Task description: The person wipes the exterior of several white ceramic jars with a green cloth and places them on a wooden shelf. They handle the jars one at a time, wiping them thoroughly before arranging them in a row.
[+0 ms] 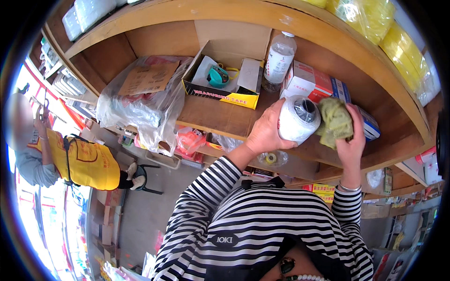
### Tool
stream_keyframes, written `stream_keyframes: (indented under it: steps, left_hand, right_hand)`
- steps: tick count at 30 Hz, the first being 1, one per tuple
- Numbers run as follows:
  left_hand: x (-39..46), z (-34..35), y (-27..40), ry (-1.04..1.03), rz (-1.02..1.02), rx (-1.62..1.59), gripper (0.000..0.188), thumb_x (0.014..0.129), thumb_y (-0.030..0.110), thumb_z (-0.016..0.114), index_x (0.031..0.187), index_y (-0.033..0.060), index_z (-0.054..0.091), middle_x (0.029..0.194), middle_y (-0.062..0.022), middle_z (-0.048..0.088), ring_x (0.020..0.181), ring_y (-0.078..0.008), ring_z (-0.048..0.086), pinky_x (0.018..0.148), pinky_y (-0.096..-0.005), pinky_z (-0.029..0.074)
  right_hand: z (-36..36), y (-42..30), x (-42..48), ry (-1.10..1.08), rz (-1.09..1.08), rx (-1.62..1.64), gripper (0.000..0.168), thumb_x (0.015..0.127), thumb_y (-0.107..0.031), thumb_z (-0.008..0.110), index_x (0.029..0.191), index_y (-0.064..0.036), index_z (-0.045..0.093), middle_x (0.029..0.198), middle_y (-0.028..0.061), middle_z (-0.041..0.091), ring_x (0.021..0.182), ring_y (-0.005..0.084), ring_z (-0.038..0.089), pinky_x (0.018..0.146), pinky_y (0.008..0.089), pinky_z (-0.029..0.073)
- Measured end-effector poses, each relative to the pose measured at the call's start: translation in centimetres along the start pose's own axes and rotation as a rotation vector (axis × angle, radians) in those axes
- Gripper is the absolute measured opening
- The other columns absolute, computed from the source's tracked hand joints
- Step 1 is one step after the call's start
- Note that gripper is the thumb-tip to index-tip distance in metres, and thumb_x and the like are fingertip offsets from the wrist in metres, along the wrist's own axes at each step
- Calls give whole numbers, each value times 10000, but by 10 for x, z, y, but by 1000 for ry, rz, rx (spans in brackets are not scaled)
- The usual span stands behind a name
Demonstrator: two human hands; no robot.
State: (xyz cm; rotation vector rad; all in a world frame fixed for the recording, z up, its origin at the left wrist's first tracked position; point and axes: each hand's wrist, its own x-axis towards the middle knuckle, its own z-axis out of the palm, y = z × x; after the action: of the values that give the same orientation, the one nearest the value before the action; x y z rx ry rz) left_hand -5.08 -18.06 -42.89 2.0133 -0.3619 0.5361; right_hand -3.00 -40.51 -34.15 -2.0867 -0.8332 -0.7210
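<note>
A large cone of white thread is in my left hand, its dark core facing up. My right hand grips a crumpled olive-green cloth just beside the cone. Both hands are over the front of a wooden shelf. Behind them stand a clear plastic bottle with a white cap and a row of small cardboard boxes, partly hidden by the cone and the cloth. To their left, an open measuring tape box holds a teal tape measure.
A clear plastic bag with a brown cardboard piece on it lies at the shelf's left. Yellow wrapped packs sit above right. At far left, a person in a yellow apron is near a dark stool.
</note>
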Motion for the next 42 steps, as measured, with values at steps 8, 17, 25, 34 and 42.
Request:
stream_keyframes:
  steps: [8, 17, 25, 34, 42]
  left_hand:
    - [2, 0, -1, -11, 6, -27, 1140, 439, 313, 850, 1348, -2, 238, 1288, -219, 406, 1179, -386, 414, 1005, -408, 351]
    - [5, -16, 37, 130, 97, -124, 807, 527, 264, 790, 1202, -15, 446, 1123, -227, 527, 1057, -388, 515, 918, -402, 419]
    - [-43, -64, 52, 346, 189, 28, 1011, 540, 333, 824, 1332, -7, 297, 1256, -199, 446, 1193, -326, 448, 1019, -387, 343]
    - [1, -280, 118, 1199, 505, 32, 905, 570, 152, 803, 1292, -7, 281, 1196, -152, 473, 1093, -270, 504, 926, -396, 437]
    - [69, -390, 109, 1108, 18, 451, 1016, 551, 329, 809, 1344, 18, 254, 1175, -183, 509, 1062, -299, 535, 899, -370, 440]
  right_hand:
    - [60, 28, -43, 44, 163, 330, 713, 704, -92, 689, 1328, -34, 348, 1246, 144, 476, 1170, 248, 466, 990, 358, 361]
    - [65, 57, -72, -114, 227, -38, 614, 671, -25, 640, 1257, -41, 459, 1208, 190, 508, 1122, 358, 491, 963, 401, 387]
    - [69, 76, -79, -60, 220, 108, 560, 692, 5, 622, 1228, 21, 458, 1183, 212, 523, 1102, 354, 503, 950, 405, 386]
    - [72, 61, -70, -87, 201, 44, 533, 699, -44, 615, 1205, 26, 463, 1168, 219, 518, 1083, 383, 495, 945, 430, 378]
    - [70, 58, -68, -96, 166, 76, 529, 709, -72, 611, 1207, 24, 460, 1169, 229, 512, 1089, 395, 488, 943, 436, 380]
